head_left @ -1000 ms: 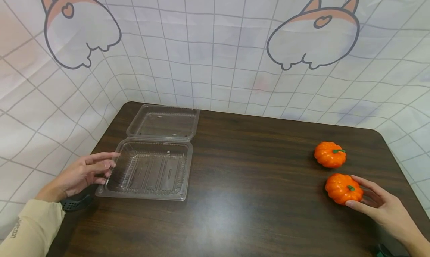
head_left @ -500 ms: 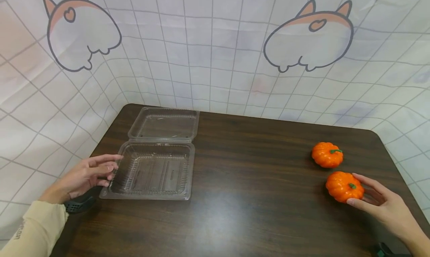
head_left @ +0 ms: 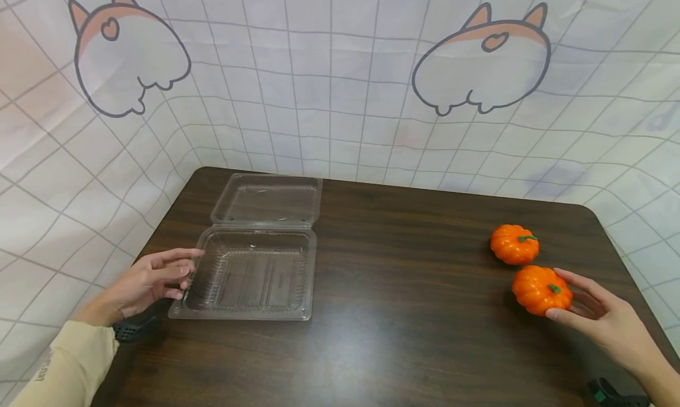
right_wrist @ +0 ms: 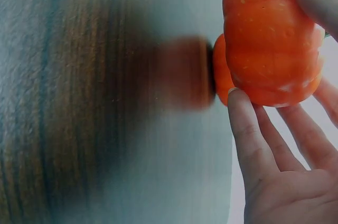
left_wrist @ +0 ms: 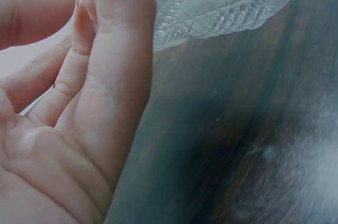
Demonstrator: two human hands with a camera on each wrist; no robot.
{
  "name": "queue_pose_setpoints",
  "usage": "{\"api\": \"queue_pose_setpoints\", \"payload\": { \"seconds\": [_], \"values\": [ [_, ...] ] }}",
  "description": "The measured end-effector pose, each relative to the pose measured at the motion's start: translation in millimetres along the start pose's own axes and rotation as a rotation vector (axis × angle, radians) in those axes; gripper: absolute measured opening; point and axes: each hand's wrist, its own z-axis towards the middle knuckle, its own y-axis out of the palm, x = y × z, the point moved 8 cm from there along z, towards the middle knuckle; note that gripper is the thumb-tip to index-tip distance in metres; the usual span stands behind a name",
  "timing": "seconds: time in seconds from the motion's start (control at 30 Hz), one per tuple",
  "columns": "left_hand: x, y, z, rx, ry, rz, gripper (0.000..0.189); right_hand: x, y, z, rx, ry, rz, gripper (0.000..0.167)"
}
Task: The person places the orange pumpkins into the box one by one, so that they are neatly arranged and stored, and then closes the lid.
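Observation:
My left hand (head_left: 151, 282) pinches the left rim of a clear plastic clamshell container (head_left: 312, 271), whose lid (head_left: 267, 201) lies folded back behind it. In the left wrist view, the thin rim runs between thumb and fingers, and the ribbed container wall (left_wrist: 232, 15) shows past them. Over on the right, my right hand (head_left: 611, 315) holds a small orange pumpkin (head_left: 538, 292) with a green stem, thumb on one side and fingers on the other. Just behind it a second orange pumpkin (head_left: 512, 246) sits on the table; the right wrist view shows this pumpkin (right_wrist: 222, 71) partly hidden.
The dark wood-grain table (head_left: 393, 265) spans between the container and the pumpkins. A white grid-patterned cloth (head_left: 350, 88) with corgi drawings rises behind and at the sides. Dark wrist devices (head_left: 135, 329) sit at both wrists.
My left hand and the container have shifted to the right along the table. The held pumpkin has risen slightly with my right hand. The head view has turned a little.

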Motion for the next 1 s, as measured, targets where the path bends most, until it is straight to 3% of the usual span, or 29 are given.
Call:
{"api": "queue_pose_setpoints", "payload": {
  "seconds": [0.63,1.0],
  "values": [
    [-6.1,30.7,18.5,-0.028,-0.004,0.032,0.041,-20.6,1.0,5.9,-0.021,-0.048,0.022,0.074],
    [-6.7,56.1,36.9,-0.034,0.035,0.004,0.040,-48.7,3.7,10.7,-0.015,-0.031,0.038,0.075]
  ]
}}
